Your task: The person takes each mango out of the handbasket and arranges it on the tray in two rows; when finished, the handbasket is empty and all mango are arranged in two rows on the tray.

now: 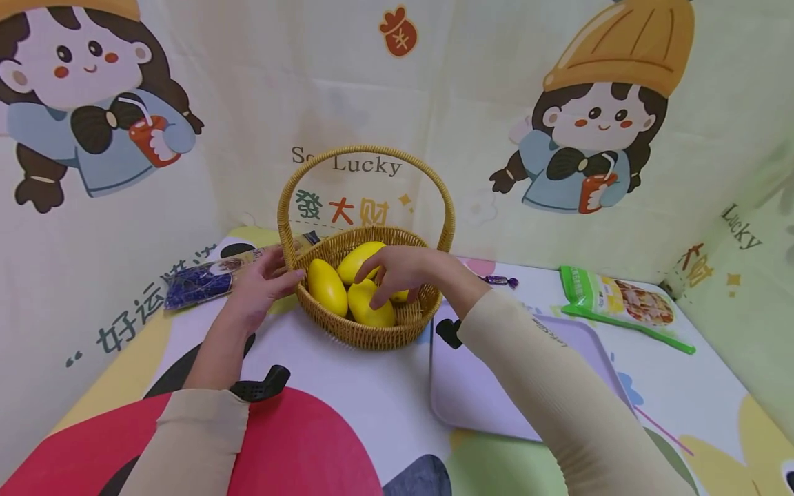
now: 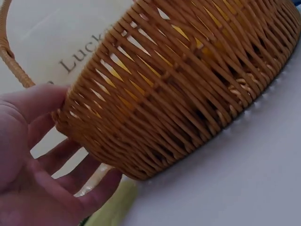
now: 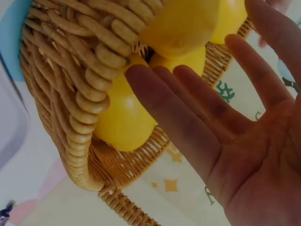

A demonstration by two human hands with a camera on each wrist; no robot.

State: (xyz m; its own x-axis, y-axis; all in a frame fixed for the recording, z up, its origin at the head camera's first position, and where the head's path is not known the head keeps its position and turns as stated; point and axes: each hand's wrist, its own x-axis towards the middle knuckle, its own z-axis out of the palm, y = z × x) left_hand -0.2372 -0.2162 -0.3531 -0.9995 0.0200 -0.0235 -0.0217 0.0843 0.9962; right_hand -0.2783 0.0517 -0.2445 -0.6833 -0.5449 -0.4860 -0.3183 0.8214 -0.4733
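A woven wicker basket (image 1: 360, 336) with a tall arched handle (image 1: 367, 149) stands on the table, holding several smooth yellow mangoes (image 1: 327, 288). My left hand (image 1: 259, 286) rests at the basket's left side near the foot of the handle. In the left wrist view its thumb (image 2: 44, 100) touches the rim and the loosely spread fingers lie along the outer wall. Over the basket, my right hand (image 1: 397, 269) points down among the fruit. Its fingers are spread and unclosed in the right wrist view, fingertips right beside a mango (image 3: 127, 117).
A pale lilac tray (image 1: 484, 393) lies right of the basket, under my right forearm. Behind it are a purple-wrapped candy (image 1: 499, 280) and a green snack bag (image 1: 620, 303). Left of the basket lies a clear packet with dark blue contents (image 1: 200, 284). A printed cloth backdrop (image 1: 248, 103) encloses the table.
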